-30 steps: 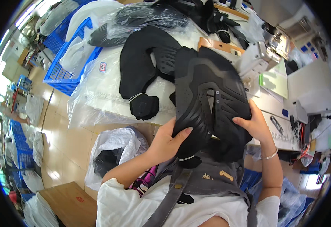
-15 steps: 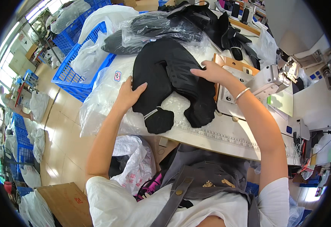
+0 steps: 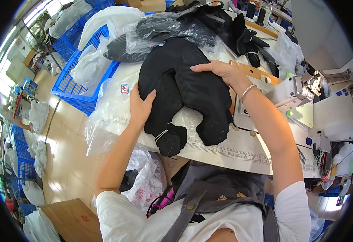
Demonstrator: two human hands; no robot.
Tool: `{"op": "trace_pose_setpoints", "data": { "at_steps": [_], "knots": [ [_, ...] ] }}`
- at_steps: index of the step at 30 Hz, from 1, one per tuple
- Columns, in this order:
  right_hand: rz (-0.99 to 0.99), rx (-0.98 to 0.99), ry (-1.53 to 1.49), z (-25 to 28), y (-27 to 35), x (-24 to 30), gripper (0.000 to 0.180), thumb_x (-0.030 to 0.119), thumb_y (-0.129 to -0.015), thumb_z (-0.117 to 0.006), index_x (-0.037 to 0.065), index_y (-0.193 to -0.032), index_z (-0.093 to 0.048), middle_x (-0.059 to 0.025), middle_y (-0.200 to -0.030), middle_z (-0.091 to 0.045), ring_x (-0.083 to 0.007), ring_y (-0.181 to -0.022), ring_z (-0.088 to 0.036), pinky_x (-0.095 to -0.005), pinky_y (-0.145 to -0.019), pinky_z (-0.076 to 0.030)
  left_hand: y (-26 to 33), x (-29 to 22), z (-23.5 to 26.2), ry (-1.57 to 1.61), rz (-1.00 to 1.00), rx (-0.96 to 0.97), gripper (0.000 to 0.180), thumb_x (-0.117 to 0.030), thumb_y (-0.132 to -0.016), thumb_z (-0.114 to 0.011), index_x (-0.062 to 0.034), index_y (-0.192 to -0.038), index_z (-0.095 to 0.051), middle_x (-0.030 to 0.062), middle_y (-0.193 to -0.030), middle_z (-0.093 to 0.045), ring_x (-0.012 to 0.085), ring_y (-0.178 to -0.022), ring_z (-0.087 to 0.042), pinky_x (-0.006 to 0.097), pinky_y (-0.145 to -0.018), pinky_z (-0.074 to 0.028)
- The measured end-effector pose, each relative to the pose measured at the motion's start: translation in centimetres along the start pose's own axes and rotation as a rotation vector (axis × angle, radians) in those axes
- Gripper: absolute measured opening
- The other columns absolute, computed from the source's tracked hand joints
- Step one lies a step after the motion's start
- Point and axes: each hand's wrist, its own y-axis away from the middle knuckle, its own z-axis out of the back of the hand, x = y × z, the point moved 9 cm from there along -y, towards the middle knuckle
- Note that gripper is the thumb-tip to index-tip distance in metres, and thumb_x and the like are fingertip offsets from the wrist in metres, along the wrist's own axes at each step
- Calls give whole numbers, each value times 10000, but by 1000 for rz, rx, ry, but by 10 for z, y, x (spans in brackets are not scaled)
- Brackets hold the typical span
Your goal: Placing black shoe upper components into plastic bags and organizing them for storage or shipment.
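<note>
A black U-shaped padded fabric piece (image 3: 196, 90) lies on the sewing table with its two ends toward me. A thin white cord (image 3: 161, 135) crosses its left end. My left hand (image 3: 141, 105) grips the outer left edge, thumb on top and fingers partly hidden against the side. My right hand (image 3: 219, 73) holds the upper right of the curve, its thumb stretched across the top and the other fingers hidden beyond the edge. Under the piece is a clear plastic bag (image 3: 114, 109).
To the right stands a sewing machine (image 3: 287, 94). Black parts in clear plastic (image 3: 172, 26) are heaped at the back. A blue crate (image 3: 73, 88) with white bags stands at the left. A printed ruler (image 3: 233, 152) runs along the table's front edge; a white sack (image 3: 148, 181) is below.
My right hand has moved left and inward over the padded piece. The piece's ends have come slightly nearer to me, and its surface is turned a little. My left hand stays at the left edge.
</note>
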Motion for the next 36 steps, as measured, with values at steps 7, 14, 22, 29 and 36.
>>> {"op": "trace_pose_setpoints", "data": {
  "at_steps": [7,14,22,29,36],
  "knots": [
    [314,-103,143,-5,33,11,541,143,-687,-744,-56,-1144,-533,-168,-1059,-603,-228,-961,-590,-324,-852,-469,0,-1,3,92,-16,12,614,-299,-822,-599,78,-1265,-403,213,-1196,-499,288,-1156,-460,346,-997,-328],
    [658,-367,243,-10,219,33,517,90,-734,-712,-59,-1174,-485,-98,-1102,-581,-135,-983,-535,-288,-872,-431,30,-50,-21,-734,-319,165,610,-482,-853,-494,-73,-1299,-425,230,-1254,-454,386,-1099,-456,511,-864,-360],
    [677,-758,571,92,433,-68,666,233,-650,-783,-61,-1176,-500,-137,-1175,-536,-254,-1067,-522,-351,-944,-388,56,-61,-86,-835,-892,638,534,-387,-882,-485,-151,-1349,-380,212,-1410,-280,380,-1296,-271,515,-1009,-267],
    [590,-805,781,77,485,-78,571,312,-680,-782,-57,-1065,-576,-133,-1040,-616,-260,-1005,-564,-362,-931,-401,78,-121,-70,-895,-862,320,445,-215,-815,-580,-95,-1230,-476,122,-1261,-472,281,-1131,-473,447,-908,-381],
    [443,-636,582,81,442,-71,821,318,-561,-858,-72,-1174,-475,-160,-1117,-578,-257,-1048,-537,-356,-949,-375,143,-105,-62,-597,-616,264,234,-167,-762,-635,-49,-961,-597,109,-917,-560,281,-860,-547,375,-762,-445]
  ]
}}
